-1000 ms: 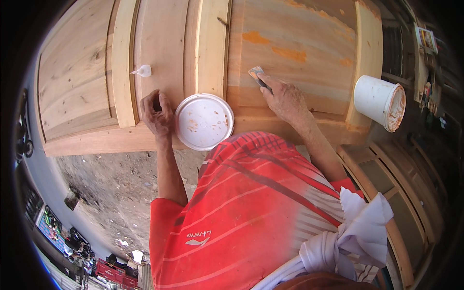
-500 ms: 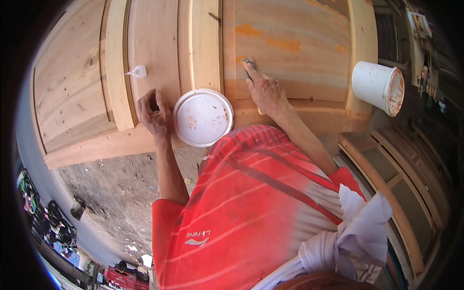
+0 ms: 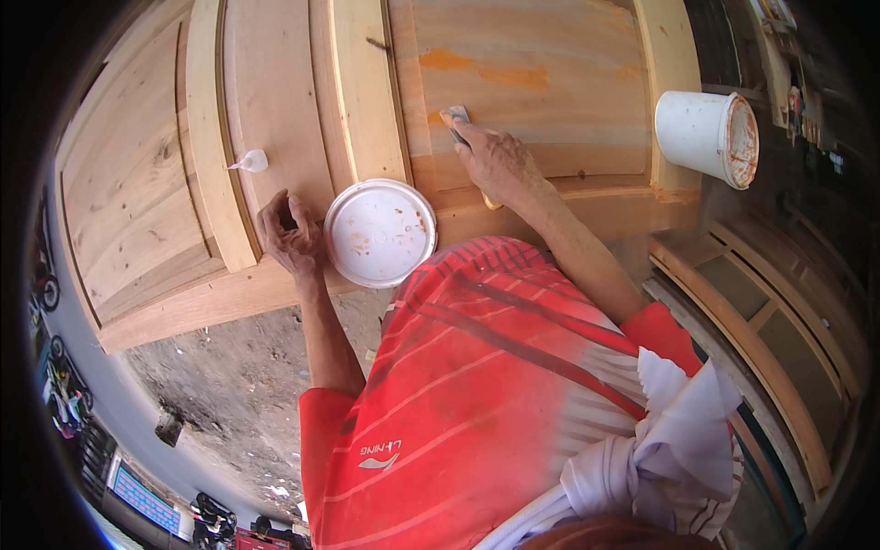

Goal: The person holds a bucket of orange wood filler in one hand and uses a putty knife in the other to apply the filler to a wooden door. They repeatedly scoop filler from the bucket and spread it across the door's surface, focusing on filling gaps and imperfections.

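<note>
The right hand [image 3: 500,165] holds a small flat scraper with a pale wooden handle [image 3: 458,124]. Its blade is pressed flat on the big light-brown wooden door panel [image 3: 541,82], which lies flat. The blade sits just under some orange smears of paste [image 3: 477,69] on the wood. The left hand [image 3: 289,234] rests on the wood with bent fingers, touching the edge of a round white plastic lid [image 3: 380,231]. The lid lies flat, open side up, with little orange spots inside.
</note>
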Demonstrator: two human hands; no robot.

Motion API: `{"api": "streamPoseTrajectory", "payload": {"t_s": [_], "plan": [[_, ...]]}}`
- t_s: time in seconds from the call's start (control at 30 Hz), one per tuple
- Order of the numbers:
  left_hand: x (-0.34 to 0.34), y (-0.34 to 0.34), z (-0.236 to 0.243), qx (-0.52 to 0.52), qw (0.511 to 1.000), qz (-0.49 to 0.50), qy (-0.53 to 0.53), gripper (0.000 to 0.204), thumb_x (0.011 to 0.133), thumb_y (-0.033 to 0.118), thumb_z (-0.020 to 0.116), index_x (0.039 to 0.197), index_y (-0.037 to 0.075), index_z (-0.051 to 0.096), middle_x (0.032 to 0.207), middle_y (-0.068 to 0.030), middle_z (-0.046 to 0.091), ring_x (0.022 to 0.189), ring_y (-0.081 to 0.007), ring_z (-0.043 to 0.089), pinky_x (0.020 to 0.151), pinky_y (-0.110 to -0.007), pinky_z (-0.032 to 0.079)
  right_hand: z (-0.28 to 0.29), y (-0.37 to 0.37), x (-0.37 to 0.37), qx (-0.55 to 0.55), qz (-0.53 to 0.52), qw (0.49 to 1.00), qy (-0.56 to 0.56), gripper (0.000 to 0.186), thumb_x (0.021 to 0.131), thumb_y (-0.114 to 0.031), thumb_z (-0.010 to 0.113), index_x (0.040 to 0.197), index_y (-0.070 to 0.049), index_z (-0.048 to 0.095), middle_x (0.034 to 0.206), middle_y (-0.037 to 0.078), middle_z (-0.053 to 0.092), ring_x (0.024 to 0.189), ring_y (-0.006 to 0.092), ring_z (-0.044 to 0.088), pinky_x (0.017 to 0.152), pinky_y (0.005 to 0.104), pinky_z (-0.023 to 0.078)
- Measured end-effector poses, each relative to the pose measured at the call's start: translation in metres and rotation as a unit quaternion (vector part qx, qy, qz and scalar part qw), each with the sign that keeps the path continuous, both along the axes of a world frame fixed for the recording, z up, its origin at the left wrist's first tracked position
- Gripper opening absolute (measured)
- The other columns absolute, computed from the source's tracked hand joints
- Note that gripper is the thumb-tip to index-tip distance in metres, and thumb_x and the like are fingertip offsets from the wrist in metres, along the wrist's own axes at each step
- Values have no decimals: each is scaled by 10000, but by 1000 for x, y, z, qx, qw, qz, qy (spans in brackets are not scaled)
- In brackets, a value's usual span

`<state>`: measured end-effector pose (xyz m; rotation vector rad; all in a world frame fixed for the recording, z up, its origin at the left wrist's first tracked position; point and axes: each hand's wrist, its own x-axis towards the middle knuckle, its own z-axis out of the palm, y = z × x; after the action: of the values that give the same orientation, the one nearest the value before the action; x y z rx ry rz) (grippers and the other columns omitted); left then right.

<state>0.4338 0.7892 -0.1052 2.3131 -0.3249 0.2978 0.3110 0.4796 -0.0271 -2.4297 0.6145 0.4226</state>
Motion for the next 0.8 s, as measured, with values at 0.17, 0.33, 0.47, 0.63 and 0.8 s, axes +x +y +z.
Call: {"api": "streamPoseTrajectory", "payload": {"t_s": [0.17, 0.33, 0.47, 0.63, 0.8], "plan": [[2, 6, -6, -15, 1000, -9, 5, 189, 978, 166, 719, 1124, 49, 741, 1001, -111, 673, 866, -230, 665, 764, -357, 560, -9, -5, -24, -17, -23, 999, -33, 485, 1018, -240, 588, 1462, -51, 541, 1065, 269, 724, 980, 469, 698, 862, 562, 557], [-1, 2, -1, -1, 1000, -4, 4, 183, 987, 156, 709, 1135, 52, 739, 998, -105, 664, 861, -224, 658, 765, -354, 559, -23, -10, -45, -33, -40, 998, -39, 473, 1019, -257, 604, 1441, -48, 568, 1103, 262, 718, 1004, 458, 694, 855, 548, 555], [-4, 1, -1, -20, 1000, -5, 7, 192, 985, 159, 711, 1142, 50, 738, 1001, -107, 668, 854, -237, 656, 761, -368, 555, -26, -27, -54, -34, -68, 995, -63, 454, 1021, -250, 606, 1426, -43, 591, 1127, 258, 713, 1028, 455, 688, 875, 532, 550], [-2, 1, 0, 8, 1000, -13, -8, 195, 978, 159, 717, 1139, 51, 739, 996, -110, 671, 857, -251, 663, 764, -379, 554, -15, -38, -68, -31, -82, 995, -40, 446, 1033, -260, 584, 1425, -50, 586, 1126, 256, 715, 1024, 462, 688, 891, 539, 546], [2, 1, -7, 3, 1000, -6, 3, 195, 979, 166, 717, 1132, 48, 738, 1016, -116, 683, 877, -250, 666, 775, -381, 554, -22, -48, -75, -57, -79, 994, -42, 445, 1030, -257, 587, 1412, -29, 599, 1137, 279, 701, 1039, 448, 692, 881, 515, 553]]}}
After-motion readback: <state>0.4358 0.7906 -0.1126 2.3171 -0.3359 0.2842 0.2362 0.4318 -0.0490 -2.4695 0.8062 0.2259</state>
